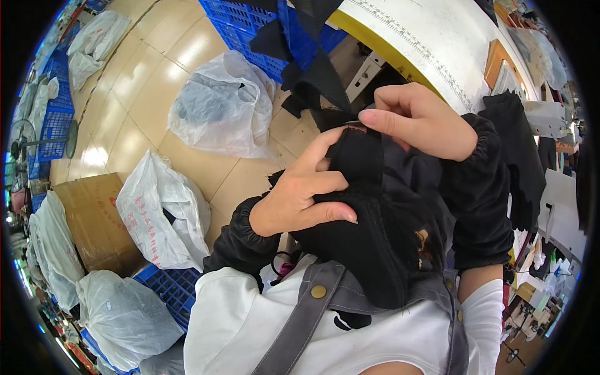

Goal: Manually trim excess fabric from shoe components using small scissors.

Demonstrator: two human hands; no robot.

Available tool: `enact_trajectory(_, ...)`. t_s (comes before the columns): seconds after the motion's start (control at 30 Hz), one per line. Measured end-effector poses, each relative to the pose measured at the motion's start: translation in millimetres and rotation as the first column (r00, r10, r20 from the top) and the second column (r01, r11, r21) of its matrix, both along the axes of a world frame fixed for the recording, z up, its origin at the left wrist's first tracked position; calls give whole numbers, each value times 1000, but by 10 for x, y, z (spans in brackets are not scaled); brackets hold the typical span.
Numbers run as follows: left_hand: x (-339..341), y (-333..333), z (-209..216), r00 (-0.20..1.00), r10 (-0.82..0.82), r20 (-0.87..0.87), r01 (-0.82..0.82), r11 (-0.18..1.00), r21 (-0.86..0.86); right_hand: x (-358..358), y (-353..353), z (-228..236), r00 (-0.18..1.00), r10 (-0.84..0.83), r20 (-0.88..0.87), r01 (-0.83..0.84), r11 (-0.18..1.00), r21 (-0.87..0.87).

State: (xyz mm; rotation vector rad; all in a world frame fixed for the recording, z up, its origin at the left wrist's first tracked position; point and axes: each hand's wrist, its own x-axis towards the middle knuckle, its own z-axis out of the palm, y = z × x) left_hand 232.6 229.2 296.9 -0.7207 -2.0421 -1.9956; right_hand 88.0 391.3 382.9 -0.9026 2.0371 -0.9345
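Note:
A piece of black fabric (365, 240) lies across my lap, over a dark grey apron, with frayed threads along its edges. My left hand (303, 194) grips it from the left, thumb on top and index finger reaching to its far end. At that end my right hand (425, 122) is closed in a pinch, thumb against fingers. A thin shiny sliver of metal (354, 122) shows at the right thumb tip; most of it is hidden, and I cannot tell its kind. More black fabric pieces (322, 78) hang together just beyond my hands.
A white worktable (412, 37) with a ruler scale and yellow edge stands at the far right. Beyond my hands is a blue crate (250, 25). Plastic bags (219, 103), a white sack (165, 212) and a cardboard box (100, 219) sit on the tiled floor to the left.

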Motion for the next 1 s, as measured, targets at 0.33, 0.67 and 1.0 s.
enact_trajectory(0.33, -33, -9, 2, 999, 35, -38, -38, 996, -84, -15, -85, -139, 998, 43, -54, -49, 992, -114)
enact_trajectory(0.67, 2, 8, 121, 989, 6, 148, 19, 986, -168, -485, -286, -31, 932, -316, 174, 356, 885, -299)
enact_trajectory(1.0, -51, -12, 12, 970, 33, 242, 34, 962, -270, -634, -629, 114, 899, 55, -434, -13, 995, 100)
